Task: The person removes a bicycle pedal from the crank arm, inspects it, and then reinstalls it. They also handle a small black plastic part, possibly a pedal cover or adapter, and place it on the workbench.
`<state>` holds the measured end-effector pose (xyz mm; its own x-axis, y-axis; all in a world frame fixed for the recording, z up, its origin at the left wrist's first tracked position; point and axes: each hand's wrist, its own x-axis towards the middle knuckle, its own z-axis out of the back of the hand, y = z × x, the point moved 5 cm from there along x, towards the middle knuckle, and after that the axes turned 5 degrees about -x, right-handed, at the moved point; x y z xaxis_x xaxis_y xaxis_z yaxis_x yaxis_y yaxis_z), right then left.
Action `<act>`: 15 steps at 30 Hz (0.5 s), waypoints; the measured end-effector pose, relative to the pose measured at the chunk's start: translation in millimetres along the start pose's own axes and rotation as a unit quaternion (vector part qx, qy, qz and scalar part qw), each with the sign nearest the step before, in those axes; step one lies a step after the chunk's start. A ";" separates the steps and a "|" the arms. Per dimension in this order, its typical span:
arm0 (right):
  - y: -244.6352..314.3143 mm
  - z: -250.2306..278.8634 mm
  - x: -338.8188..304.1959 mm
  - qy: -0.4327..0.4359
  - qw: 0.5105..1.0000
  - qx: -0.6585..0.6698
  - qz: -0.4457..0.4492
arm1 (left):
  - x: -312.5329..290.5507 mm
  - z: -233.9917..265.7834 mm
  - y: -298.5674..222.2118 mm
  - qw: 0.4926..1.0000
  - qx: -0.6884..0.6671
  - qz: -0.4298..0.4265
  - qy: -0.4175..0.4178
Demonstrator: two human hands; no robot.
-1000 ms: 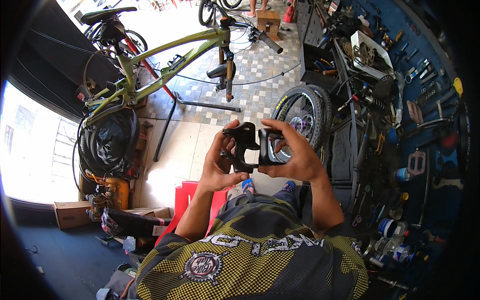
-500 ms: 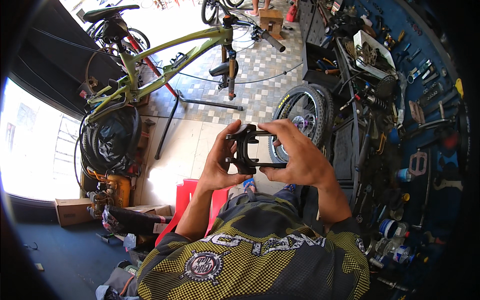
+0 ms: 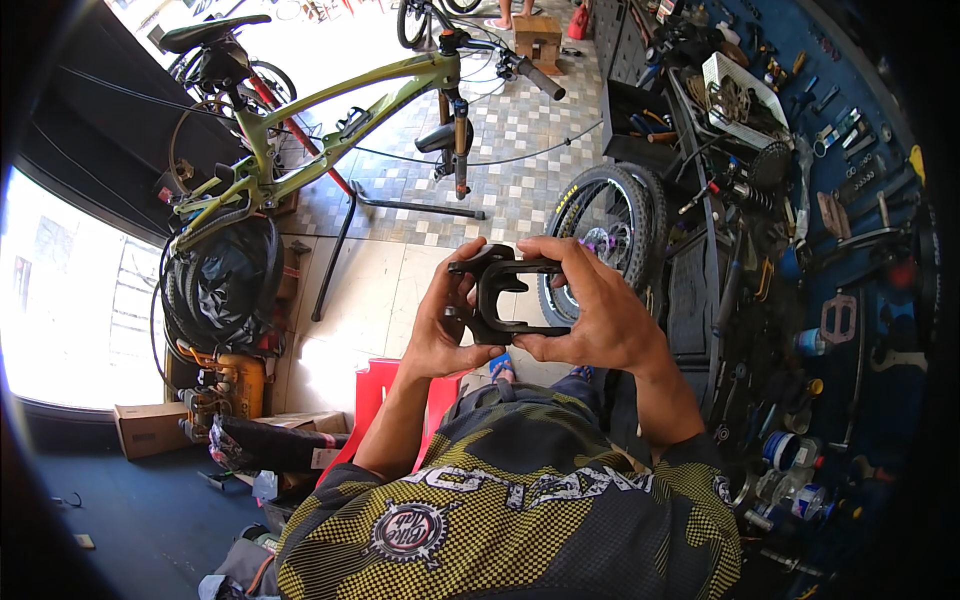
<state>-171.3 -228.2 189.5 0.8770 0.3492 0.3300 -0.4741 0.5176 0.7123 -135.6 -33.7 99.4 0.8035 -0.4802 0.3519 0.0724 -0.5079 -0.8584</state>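
Observation:
Between my two hands, in front of my chest, is a black suspension link point(image 3: 488, 305), a forked piece with pairs of arms on both sides of a thick middle. My left hand point(image 3: 436, 325) grips it from the left, fingertips at the top edge and thumb at the bottom. On the other side my right hand point(image 3: 602, 315) pinches the long arms, with its fingers above and its thumb below. Beyond them stands a green bike frame point(image 3: 350, 110) with a fork but no wheels fitted, held up on a red and black repair stand point(image 3: 350, 190).
To the right, a wheel with a knobbly tyre point(image 3: 575, 225) leans by the workbench. A wall board point(image 3: 860, 130) carries many tools. A white basket point(image 3: 715, 75) of parts sits on the bench. Behind my left arm is a red chair point(image 3: 372, 390); a yellow compressor point(image 3: 240, 375) stands farther left.
The suspension link has tilted slightly in my hands, so its inner opening shows more. Both hands keep their hold in nearly the same place.

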 end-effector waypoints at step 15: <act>8.4 -3.8 0.7 -0.018 0.997 -0.019 0.068 | -6.5 2.4 -3.4 1.000 -0.010 -0.011 -0.001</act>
<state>-175.0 -220.7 193.4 0.8067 0.3902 0.4438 -0.5903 0.4975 0.6356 -139.6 -27.1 99.2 0.8027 -0.4682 0.3694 0.0781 -0.5316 -0.8434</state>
